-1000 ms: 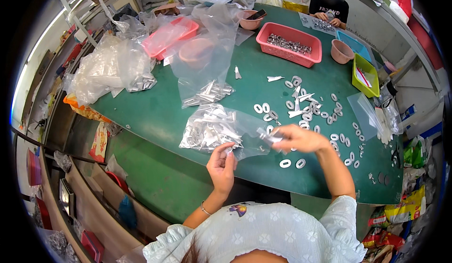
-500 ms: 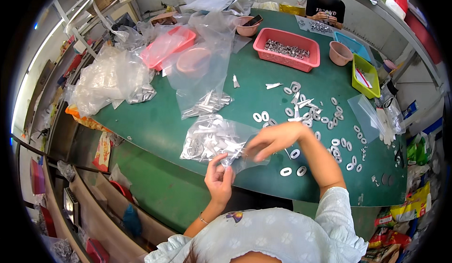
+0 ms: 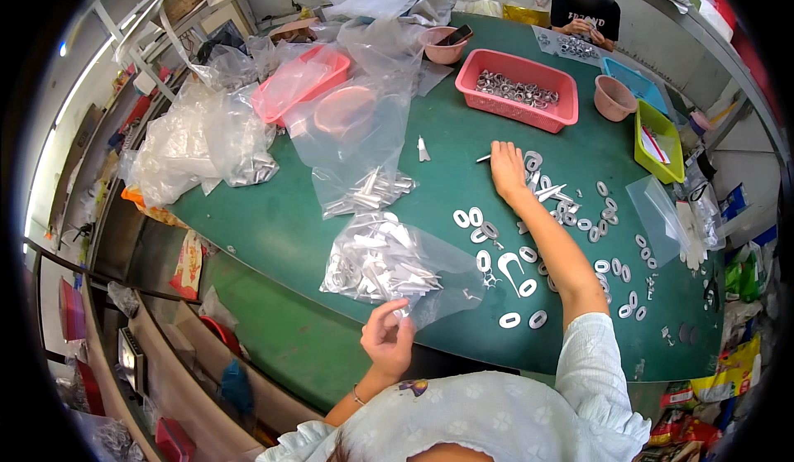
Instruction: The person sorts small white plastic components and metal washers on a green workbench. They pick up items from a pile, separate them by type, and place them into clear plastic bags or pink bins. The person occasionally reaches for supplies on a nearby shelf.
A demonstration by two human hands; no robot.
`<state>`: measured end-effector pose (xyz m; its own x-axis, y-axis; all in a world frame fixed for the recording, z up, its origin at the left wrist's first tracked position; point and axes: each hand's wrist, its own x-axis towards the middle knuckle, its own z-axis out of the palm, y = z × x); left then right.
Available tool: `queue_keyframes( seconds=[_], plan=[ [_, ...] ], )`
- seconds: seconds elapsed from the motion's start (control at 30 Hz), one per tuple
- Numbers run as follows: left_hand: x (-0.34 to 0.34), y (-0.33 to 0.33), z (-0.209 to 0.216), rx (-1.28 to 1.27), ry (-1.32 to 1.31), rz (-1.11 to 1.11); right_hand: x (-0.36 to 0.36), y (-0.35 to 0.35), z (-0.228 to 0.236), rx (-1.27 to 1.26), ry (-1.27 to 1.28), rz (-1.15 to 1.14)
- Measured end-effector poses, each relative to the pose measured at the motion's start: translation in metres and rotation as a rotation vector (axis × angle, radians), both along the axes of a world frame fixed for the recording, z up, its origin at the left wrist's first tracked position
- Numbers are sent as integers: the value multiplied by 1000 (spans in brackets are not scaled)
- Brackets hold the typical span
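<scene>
Low in the centre of the frame, the left hand (image 3: 387, 339) is up off the green table (image 3: 281, 222), thumb and fingertips pinched together on the near edge of a clear plastic bag (image 3: 397, 259) stuffed with small silvery metal pieces. The bag lies flat on the table just above that hand, its loose open end trailing to the right.

Out goes the right arm, stretched far up the middle of the frame: the right hand (image 3: 506, 168) is pressed down among scattered metal parts, fingers together and flat on the table (whether anything is clamped under them, I cannot tell). Around and below that hand lie the oval metal rings (image 3: 475, 216), spread in a loose band running down towards the lower right, with 1 curved hook-shaped piece (image 3: 511, 265) among them.

A second, smaller clear bag of metal pieces (image 3: 368, 189) sits just above the first, under a big sheet of empty plastic. In the upper centre, a pink basket (image 3: 517, 90) holds more metal parts. To its right, a pink bowl (image 3: 614, 98), then a lime-green tray (image 3: 657, 139). The upper left is crowded with crumpled clear bags (image 3: 198, 143) and a red tray (image 3: 302, 86). At the top right edge another person's hands (image 3: 583, 28) work over a separate pile.
</scene>
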<state>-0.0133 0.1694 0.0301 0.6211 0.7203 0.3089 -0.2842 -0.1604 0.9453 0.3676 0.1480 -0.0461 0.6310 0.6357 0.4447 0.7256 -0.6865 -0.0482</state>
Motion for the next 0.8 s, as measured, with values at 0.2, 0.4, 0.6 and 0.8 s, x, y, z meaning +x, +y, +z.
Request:
queue_keyframes(
  seconds=[0.2,0.4,0.6,0.8],
  plan=[
    [3,5,-2,141,44,9,-25,90,13,366,523,127],
    [-1,9,-4,121,73,-2,-24,138,9,129,605,7],
    [3,9,-9,82,74,-22,-1,93,-6,178,772,208],
    [7,1,0,46,14,-81,-75,-25,86,567,1980,529]
  ],
)
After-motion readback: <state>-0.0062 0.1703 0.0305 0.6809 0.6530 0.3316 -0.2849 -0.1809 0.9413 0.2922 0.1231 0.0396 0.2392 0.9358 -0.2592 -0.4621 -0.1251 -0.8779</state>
